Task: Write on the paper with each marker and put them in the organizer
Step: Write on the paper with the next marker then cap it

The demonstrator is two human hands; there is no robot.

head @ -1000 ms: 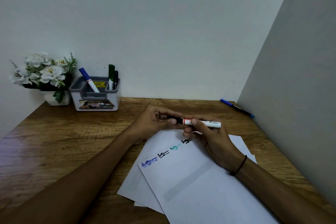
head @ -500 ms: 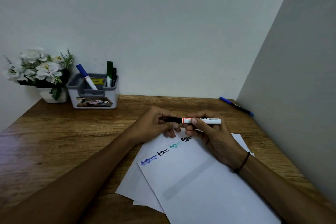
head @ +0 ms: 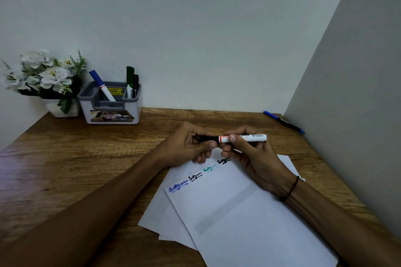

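The wooden desk (head: 65, 169) carries my paper (head: 238, 212), four scribbles along its top edge, and the organizer (head: 110, 112) sits far left against the wall. Just above the paper I hold the marker (head: 243, 138) level. It feels light, rigid and smooth, so I would grip barrel and cap firmly. My right hand (head: 256, 158) pinches the white barrel; my left hand (head: 186, 147) curls around the black cap end.

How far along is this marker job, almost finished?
Mostly. The paper carries four scribbles, and three markers stand in the organizer: blue, green, black. Both hands, left and right, hold a white marker at its black cap end. One blue pen lies untouched by the wall.
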